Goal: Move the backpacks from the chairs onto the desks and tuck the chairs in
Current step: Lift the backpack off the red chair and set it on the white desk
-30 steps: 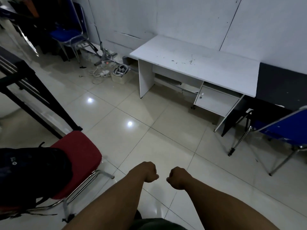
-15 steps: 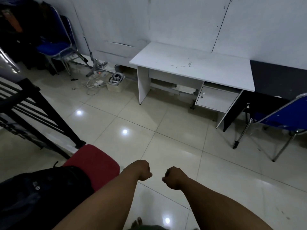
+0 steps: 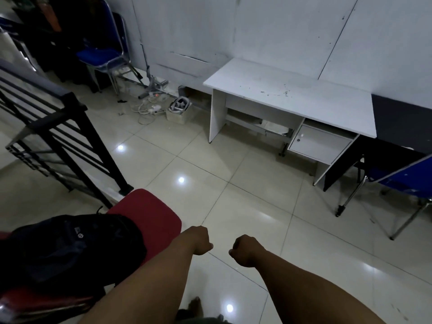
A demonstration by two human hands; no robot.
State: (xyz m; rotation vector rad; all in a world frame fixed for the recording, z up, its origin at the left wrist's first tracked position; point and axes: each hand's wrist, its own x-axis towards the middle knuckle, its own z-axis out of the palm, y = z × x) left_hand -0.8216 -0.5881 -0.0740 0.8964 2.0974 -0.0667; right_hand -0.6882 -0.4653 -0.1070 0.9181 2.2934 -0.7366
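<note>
Left of the left hand (image 3: pixel 199 240), on the red chair (image 3: pixel 149 213), lies the backpack (image 3: pixel 70 246), nearer that hand than the right hand (image 3: pixel 245 250); both are empty fists, well short of the desk (image 3: pixel 292 97).

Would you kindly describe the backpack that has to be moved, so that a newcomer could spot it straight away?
Start at the black stair railing on the left and follow it down to its foot, where a red chair stands. The backpack lies on that chair's seat, near the left forearm. It is the only black, soft bag in view; the blue chairs carry nothing.
</note>
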